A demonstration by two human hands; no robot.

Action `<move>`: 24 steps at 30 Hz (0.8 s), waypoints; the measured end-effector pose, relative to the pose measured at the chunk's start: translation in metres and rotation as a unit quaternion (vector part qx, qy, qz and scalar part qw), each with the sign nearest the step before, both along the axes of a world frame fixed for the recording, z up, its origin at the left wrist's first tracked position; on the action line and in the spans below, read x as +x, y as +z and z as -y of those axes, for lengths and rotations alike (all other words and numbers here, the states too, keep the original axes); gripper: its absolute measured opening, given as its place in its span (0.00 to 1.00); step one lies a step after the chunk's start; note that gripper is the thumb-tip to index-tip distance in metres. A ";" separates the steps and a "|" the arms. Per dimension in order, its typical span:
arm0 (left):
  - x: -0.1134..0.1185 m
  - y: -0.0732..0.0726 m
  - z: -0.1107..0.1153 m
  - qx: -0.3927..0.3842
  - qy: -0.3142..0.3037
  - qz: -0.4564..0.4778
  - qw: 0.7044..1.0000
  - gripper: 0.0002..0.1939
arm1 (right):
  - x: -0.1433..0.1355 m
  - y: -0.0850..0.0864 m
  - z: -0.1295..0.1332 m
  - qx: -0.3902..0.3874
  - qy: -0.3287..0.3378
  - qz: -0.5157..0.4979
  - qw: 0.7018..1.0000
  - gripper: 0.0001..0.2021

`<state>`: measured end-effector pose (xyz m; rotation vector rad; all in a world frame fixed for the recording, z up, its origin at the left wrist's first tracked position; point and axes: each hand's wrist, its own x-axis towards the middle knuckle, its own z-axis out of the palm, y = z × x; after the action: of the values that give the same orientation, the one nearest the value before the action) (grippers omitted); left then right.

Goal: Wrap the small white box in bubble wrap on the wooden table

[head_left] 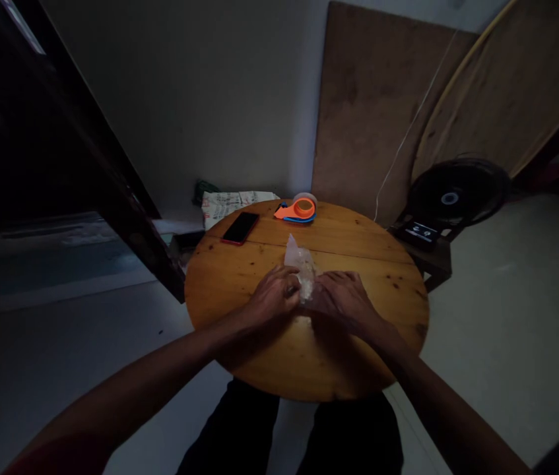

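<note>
Here's the left hand (275, 290), fingers curled in, thumb side turned to the middle, and it looks to be holding the near-left edge of a clear bag (305, 258). Across from it, the right hand (347, 293), fingers bent too, seems to have the other edge; the exact grip is hidden under the knuckles. So the bag sits right between the two, touching both, one pointed corner poking up and away beyond the fingers.

How far along? There's something pale in the bag, too blurred to name, and the plastic is bunched between the hands. No strip of tape can be made out on it, and whether its mouth is folded shut, I can't tell.

Moving out across the round table (378, 244): the tape dispenser (286, 211), orange and blue, stands near the far rim, well apart from both hands. Left of it lies the phone (240, 228), screen dark. Past the rim, a printed sack (234, 202) on the left, and over on the right, a black fan (450, 198).
</note>
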<state>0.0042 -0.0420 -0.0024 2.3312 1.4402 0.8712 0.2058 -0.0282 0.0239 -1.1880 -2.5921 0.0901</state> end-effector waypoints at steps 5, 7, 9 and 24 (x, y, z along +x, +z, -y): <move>0.002 0.007 0.001 -0.078 -0.019 0.026 0.996 0.06 | -0.012 0.003 -0.013 0.004 -0.066 0.064 0.996 0.13; 0.001 0.008 0.000 -0.087 -0.023 0.032 0.995 0.06 | -0.019 0.007 -0.018 0.000 -0.087 0.085 0.993 0.14; 0.001 0.008 -0.001 -0.088 -0.024 0.036 0.995 0.06 | -0.024 0.010 -0.025 -0.015 -0.106 0.100 0.989 0.15; -0.002 0.016 -0.004 -0.124 -0.051 0.040 0.990 0.11 | 0.012 -0.018 -0.026 -0.102 -0.023 -0.179 0.978 0.14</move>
<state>0.0020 -0.0377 0.0131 2.1402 1.3026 0.7061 0.2179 -0.0019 0.0058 -1.1718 -2.2788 0.5221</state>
